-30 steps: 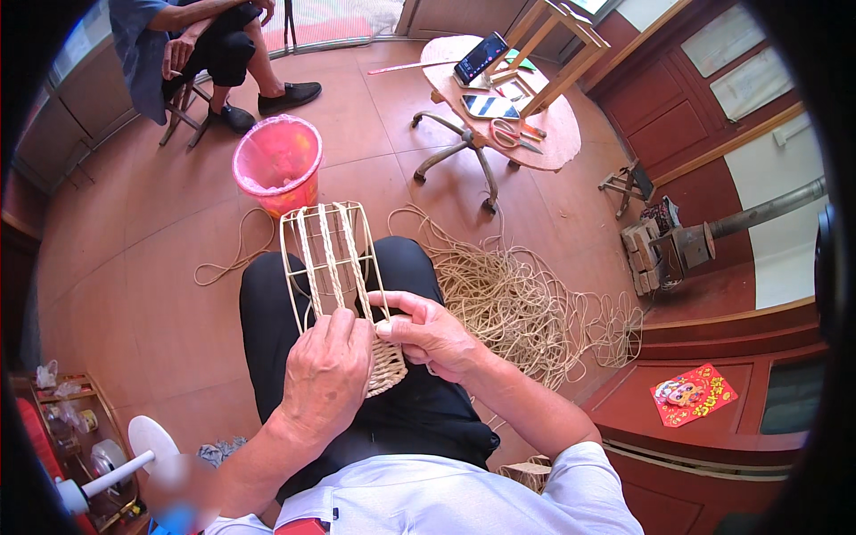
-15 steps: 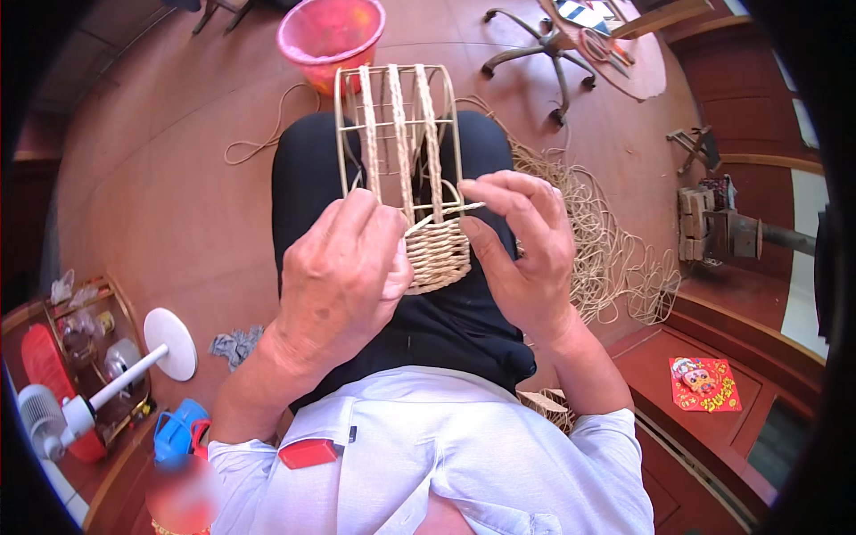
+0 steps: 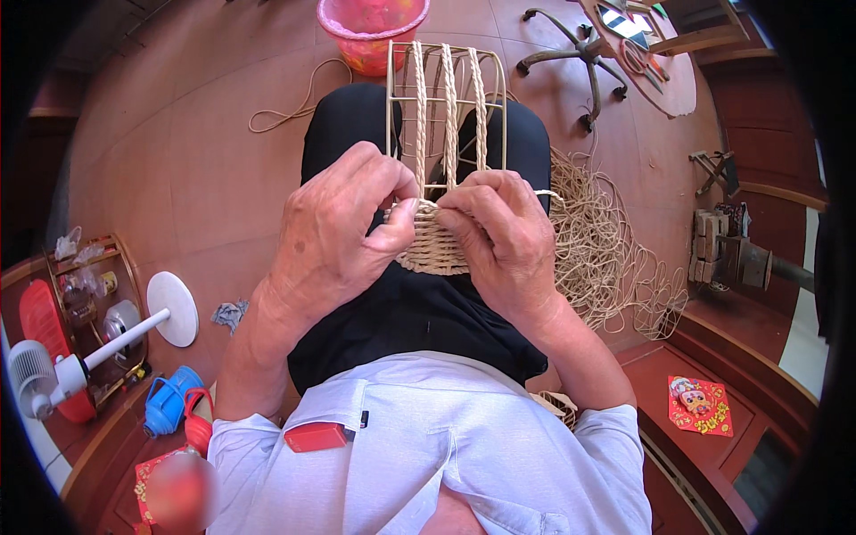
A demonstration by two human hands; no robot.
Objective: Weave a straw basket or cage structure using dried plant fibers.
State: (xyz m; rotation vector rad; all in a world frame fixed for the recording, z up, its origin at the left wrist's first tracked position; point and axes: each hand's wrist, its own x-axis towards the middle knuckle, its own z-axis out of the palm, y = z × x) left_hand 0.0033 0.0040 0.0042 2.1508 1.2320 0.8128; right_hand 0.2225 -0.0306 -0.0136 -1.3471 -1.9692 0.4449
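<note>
A small basket (image 3: pixel 434 249) rests on my lap, its near end closely woven in tan cord. Its gold wire frame (image 3: pixel 505 116) stretches away from me, with three twisted cord strands (image 3: pixel 448 107) running along it. At the left of the weave's upper edge, my left hand (image 3: pixel 343 227) pinches the weaving cord between thumb and forefinger. My right hand (image 3: pixel 506 234) is closed at the same edge, thumb and fingers on the cord (image 3: pixel 547 193), whose loose end sticks out beyond its knuckles. The fingertips hide part of the top row.
A heap of tan cord (image 3: pixel 606 241) lies on the floor to the right. Beyond my knees stand a pink-rimmed bucket (image 3: pixel 373 27) and a wheeled chair base (image 3: pixel 584 55). Scissors (image 3: pixel 640 64) lie on a board at the far right. A white fan (image 3: pixel 67 379) and blue jug (image 3: pixel 171 401) are at the left.
My right hand has moved in from the frame's right side to the weave's top edge, its fingers closing on the cord. The whole view has shifted slightly, with the basket now further right.
</note>
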